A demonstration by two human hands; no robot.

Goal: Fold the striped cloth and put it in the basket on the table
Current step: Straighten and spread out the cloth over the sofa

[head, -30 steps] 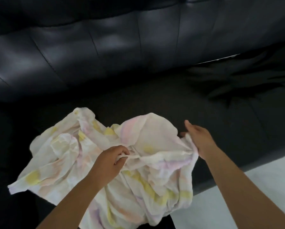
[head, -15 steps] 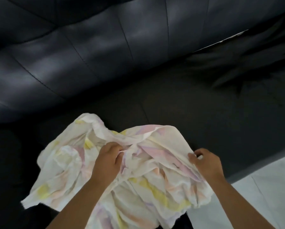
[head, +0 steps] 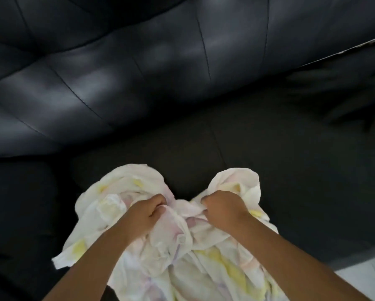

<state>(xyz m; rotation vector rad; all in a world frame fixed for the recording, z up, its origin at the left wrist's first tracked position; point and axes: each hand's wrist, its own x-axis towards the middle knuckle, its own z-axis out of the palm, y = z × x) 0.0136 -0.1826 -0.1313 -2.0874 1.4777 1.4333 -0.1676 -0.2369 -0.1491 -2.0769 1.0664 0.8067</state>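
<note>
Striped cloth point(head: 182, 253) of crumpled white cotton with pale yellow and pink bands lies bunched on black leather sofa point(head: 138, 83) seat; left hand point(head: 146, 213) and right hand point(head: 222, 210) each grip it closed-fisted. Finding opposite corners first would likely help.

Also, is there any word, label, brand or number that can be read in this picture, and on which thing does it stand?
None: no readable text anywhere.
striped cloth: only pale yellow and pink bands, no tag or print visible.
black sofa: plain, no label visible.
left hand and right hand: bare, each closed on the cloth, nothing written.
</note>
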